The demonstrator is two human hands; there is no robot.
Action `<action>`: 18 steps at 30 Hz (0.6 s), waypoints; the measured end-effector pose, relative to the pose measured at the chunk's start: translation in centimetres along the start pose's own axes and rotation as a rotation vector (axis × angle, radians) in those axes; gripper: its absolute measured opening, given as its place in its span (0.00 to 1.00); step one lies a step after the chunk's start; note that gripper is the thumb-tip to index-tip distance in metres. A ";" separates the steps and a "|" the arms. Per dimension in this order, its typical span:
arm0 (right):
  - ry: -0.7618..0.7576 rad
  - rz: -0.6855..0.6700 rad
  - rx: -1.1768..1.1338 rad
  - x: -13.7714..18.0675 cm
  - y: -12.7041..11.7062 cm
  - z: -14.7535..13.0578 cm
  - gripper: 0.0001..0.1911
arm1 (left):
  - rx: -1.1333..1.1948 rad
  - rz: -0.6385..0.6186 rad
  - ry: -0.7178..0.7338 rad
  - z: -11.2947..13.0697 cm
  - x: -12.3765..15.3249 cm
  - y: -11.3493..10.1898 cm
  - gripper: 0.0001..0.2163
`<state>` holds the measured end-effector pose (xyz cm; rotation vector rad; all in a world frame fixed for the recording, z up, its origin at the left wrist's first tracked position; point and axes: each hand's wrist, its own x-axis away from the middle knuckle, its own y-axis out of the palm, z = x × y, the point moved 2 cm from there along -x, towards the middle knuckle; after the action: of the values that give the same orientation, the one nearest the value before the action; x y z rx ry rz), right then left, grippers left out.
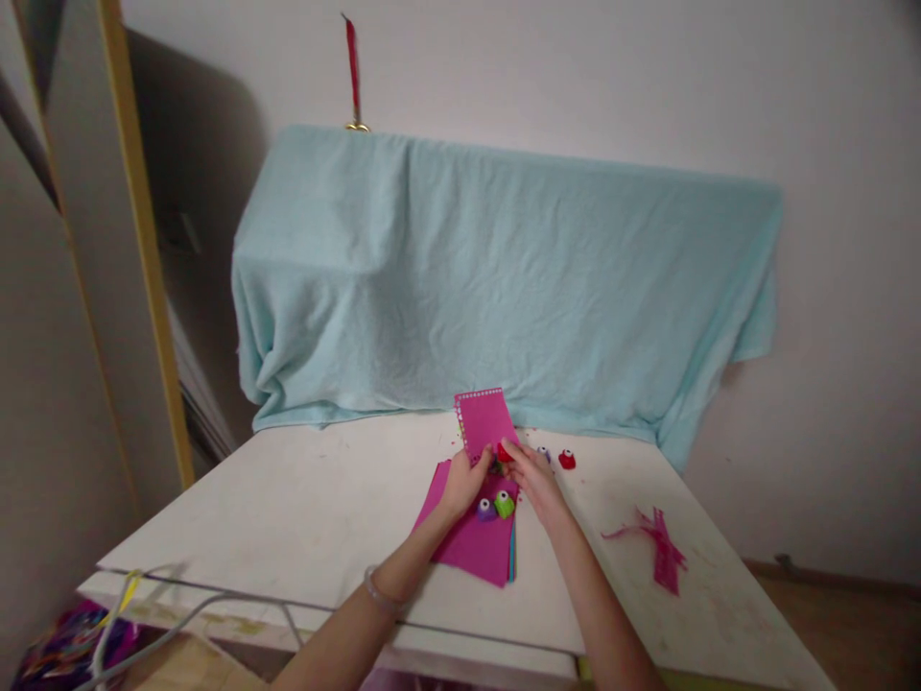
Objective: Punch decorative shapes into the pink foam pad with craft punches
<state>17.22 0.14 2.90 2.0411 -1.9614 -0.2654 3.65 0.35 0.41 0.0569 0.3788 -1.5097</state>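
My left hand [464, 483] pinches the lower edge of a small pink paper sheet [484, 423] with a punched border, holding it up over the white table [309, 499]. My right hand [531, 475] is closed on a small red paper punch [505, 452] pressed against the sheet's lower right edge. Under both hands lies a stack of pink paper sheets [471, 547], with a purple punch [486, 509] and a green punch [505, 504] resting on it. Another red punch [567, 460] and a purple one [543, 453] sit just to the right.
Pink paper scraps [658, 547] lie on the table's right side. A light blue cloth [504, 278] covers something large behind the table. Cables [165, 614] hang at the table's front left edge. A board with a yellow edge [140, 240] leans at left.
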 end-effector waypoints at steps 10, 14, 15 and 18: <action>-0.031 -0.028 -0.075 -0.5 -0.3 0.7 0.17 | 0.019 -0.036 -0.021 0.3 0.2 0.1 0.20; -0.034 -0.018 -0.085 -0.7 -0.5 0.9 0.17 | 0.027 -0.047 -0.028 0.4 0.2 0.0 0.20; -0.034 -0.012 -0.087 -0.7 -0.5 1.0 0.17 | 0.027 -0.051 -0.029 0.4 0.2 0.0 0.20; -0.034 -0.003 -0.095 -0.9 -0.6 1.2 0.18 | 0.023 -0.055 -0.025 0.5 0.2 -0.1 0.20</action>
<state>17.31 0.96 1.57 1.9924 -1.9275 -0.3890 3.68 0.05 0.83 0.0459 0.3448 -1.5678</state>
